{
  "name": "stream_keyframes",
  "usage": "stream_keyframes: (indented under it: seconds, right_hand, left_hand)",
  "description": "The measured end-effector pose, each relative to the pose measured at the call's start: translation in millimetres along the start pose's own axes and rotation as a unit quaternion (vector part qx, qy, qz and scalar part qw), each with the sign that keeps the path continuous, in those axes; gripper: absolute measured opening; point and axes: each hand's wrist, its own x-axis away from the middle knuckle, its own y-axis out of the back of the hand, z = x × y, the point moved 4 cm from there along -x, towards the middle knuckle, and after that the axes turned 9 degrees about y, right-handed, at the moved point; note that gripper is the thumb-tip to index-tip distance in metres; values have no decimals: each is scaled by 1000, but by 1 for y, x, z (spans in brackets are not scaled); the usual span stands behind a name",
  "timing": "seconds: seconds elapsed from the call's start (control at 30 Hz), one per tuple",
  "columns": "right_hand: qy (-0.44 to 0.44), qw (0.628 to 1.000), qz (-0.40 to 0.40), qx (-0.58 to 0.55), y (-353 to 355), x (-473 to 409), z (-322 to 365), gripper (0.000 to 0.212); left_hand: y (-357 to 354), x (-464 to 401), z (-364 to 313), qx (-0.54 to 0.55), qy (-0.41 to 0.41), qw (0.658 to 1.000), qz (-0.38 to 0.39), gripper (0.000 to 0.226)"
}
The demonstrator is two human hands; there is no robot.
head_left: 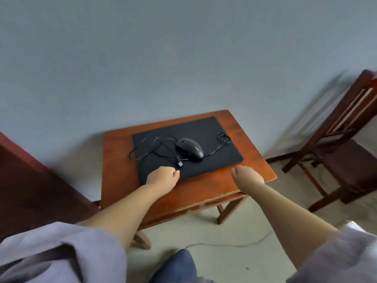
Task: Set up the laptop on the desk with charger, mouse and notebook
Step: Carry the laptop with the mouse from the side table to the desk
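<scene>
closed black laptop (204,137) flat on wooden counter (251,160), mouse (189,149) and tangled cable (155,146) atop. left hand (162,175) and right hand (247,174) fingers curled, empty, at near edge.

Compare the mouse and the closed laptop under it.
The mouse is small, rounded and glossy; the laptop is a broad, flat, matte slab. The mouse sits on the laptop lid, while the laptop lies directly on the wooden table. The mouse trails a tangled cable; the laptop shows none. Both are black.
</scene>
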Motion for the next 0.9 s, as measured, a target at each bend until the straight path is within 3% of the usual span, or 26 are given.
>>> stream_keyframes:
  seconds: [0.13,0.27,0.4,0.7,0.9]
  right_hand:
    - [69,997,1,45,6,-56,22,20]
    - [77,995,-36,58,13,-109,21,28]
    - [35,995,-92,18,22,-142,1,34]
    - [-97,984,25,-147,6,-209,-20,48]
    - [-141,976,29,-163,0,-220,-24,62]
  left_hand:
    - [15,-18,52,-28,109,991,-69,46]
    - [16,-43,93,-3,230,969,-96,33]
    - [6,-72,107,48,308,947,-73,29]
    - [7,-117,114,121,418,898,-62,45]
    - [2,-121,112,131,480,866,-54,54]
